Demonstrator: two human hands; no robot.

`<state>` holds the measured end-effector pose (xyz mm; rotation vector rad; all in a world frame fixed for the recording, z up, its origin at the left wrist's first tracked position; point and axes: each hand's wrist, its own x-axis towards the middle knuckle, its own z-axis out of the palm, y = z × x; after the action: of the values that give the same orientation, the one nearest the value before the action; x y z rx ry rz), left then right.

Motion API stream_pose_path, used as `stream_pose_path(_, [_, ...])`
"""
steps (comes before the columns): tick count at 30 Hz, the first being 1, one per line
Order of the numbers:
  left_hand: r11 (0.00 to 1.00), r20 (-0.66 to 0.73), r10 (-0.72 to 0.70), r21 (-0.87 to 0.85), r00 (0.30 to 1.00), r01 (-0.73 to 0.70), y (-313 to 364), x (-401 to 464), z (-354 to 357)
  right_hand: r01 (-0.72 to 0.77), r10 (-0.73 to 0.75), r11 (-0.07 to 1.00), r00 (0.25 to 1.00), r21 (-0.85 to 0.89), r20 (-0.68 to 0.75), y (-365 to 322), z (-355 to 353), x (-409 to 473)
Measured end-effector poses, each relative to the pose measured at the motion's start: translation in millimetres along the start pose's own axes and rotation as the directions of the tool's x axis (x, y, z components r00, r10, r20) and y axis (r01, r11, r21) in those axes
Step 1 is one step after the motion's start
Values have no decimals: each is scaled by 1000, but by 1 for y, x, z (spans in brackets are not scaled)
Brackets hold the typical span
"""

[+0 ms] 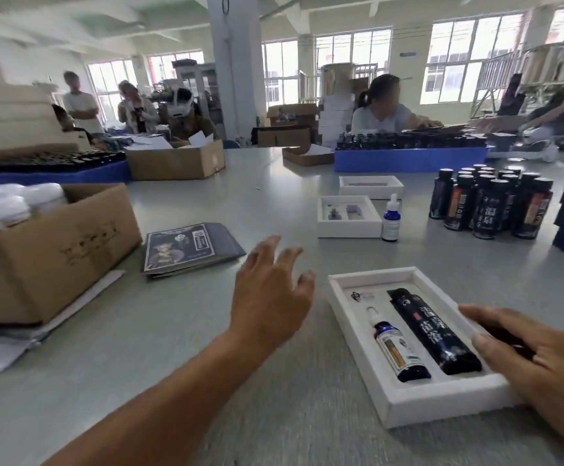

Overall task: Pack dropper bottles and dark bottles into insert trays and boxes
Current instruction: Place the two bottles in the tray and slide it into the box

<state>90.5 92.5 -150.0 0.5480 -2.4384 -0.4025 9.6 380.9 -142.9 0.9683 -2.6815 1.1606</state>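
Nearest, a white foam insert tray [408,403] lies flat on the grey counter [274,415], and it is already filled: a blue dropper bottle [396,346] lies on its side in the left slot with its white cap pointing away, and a long dark bottle [432,331] with pale lettering lies beside it in the right slot. A small item sits in the tray's far left corner, too small to make out.

The right hand [543,358] rests on the tray's right edge, its fingers [489,344] straight and laid over the rim, reaching the dark bottle's side. The left hand [270,294] hovers above the counter just left of the tray, fingers spread wide and holding nothing.

Farther off stand two empty white trays [348,227], one behind the other, with an upright dropper bottle [391,218] just beside the nearer one. To their right a cluster of upright dark bottles [489,203] stands close together. A stack of flat printed cartons [190,247] lies to the left, near an open cardboard box [48,250]. Blue crates [408,159] of bottles line the far side, where other people sit and stand.
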Motion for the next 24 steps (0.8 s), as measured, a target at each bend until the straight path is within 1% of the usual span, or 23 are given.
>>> stream_pose_path(2, [983,-17,-147,112,989,148,-33,22,-12,-3,3,1000,1000,7,-2,-1,2,2])
stream_pose_path(3, [957,-7,-216,198,976,213,-51,31,-18,2,-2,1000,1000,11,-3,-1,3,4])
stream_pose_path(6, [825,23,-395,449,918,344,-101,42,-30,42,-43,999,999,19,3,1,2,7])
stream_pose_path(7, [789,42,-449,489,893,373,-115,42,-31,45,-46,998,999,32,14,2,1,8])
stream_pose_path(8, [773,60,-489,492,870,401,-125,40,-32,41,-42,998,999,44,27,3,1,9])
stream_pose_path(9, [773,70,-510,475,857,421,-131,39,-32,39,-41,998,999,49,34,5,1,10])
stream_pose_path(10, [779,69,-507,464,859,422,-134,39,-30,42,-43,998,999,51,32,6,1,10])
stream_pose_path(12, [790,32,-436,493,900,365,-131,40,-26,52,-54,997,998,51,29,9,0,11])
stream_pose_path(14, [804,-28,-323,520,946,289,-123,36,-25,59,-61,997,998,45,32,12,0,11])
stream_pose_path(16, [830,-66,-219,512,973,222,-116,31,-26,67,-68,997,997,47,28,15,0,11])
stream_pose_path(17, [845,-58,-183,501,981,187,-115,30,-26,71,-72,996,997,50,29,16,0,11])
stream_pose_path(19, [899,3,-128,422,992,115,-112,29,-27,76,-79,995,996,70,37,17,-1,11])
stream_pose_path(21, [947,112,-49,320,992,11,-104,27,-26,84,-89,992,995,94,51,18,-2,13])
stream_pose_path(24, [975,232,92,174,968,-135,-76,18,-14,83,-91,991,993,104,74,19,-7,15])
